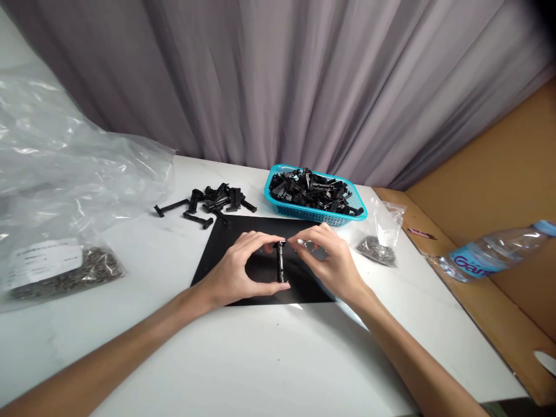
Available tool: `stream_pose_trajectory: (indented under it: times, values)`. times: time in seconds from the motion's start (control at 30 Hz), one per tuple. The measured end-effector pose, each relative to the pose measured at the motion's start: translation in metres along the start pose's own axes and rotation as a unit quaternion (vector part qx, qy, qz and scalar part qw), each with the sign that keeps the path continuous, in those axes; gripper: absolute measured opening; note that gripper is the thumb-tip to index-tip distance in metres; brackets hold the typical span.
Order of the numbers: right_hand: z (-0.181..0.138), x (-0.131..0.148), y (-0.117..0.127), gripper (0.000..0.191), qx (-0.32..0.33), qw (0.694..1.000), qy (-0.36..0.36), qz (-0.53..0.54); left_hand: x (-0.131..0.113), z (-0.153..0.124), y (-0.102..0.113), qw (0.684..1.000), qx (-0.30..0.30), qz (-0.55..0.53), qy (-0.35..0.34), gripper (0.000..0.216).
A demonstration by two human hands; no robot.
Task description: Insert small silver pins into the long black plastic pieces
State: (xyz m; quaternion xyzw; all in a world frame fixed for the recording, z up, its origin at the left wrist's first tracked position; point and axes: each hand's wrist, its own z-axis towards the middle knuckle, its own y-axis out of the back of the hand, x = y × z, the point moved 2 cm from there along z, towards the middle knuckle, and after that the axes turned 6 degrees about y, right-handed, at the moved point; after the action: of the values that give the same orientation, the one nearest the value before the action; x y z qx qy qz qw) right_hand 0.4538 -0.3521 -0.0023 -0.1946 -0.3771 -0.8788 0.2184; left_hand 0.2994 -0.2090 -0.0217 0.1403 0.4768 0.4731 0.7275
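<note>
Bkgd pleated curtain; L hand pinches slim blk part.

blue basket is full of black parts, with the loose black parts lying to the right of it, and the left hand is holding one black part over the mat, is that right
Not quite: the head view shows the loose black parts to the left of the blue basket. The left hand does hold one black part over the mat.
</note>
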Motion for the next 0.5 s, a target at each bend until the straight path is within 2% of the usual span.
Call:
stream_pose_trajectory:
  times: [0.13,0.3,0.5]
  values:
    - [0.0007,0.007,-0.0011,0.018,-0.022,0.999,0.041,-0.023,0.0003,0.0,0.0007,1.0,-0.005,-0.018,0.015,0.064]
    - [-0.0026,0.0083,-0.0036,0.018,-0.045,0.999,0.019,0.007,0.0019,-0.0016,0.0,0.999,-0.001,-0.031,0.026,0.065]
    - [-0.0028,0.0104,-0.0063,0.016,-0.03,0.999,0.023,-0.01,0.0026,-0.0027,-0.0012,1.0,-0.004,-0.02,0.019,0.066]
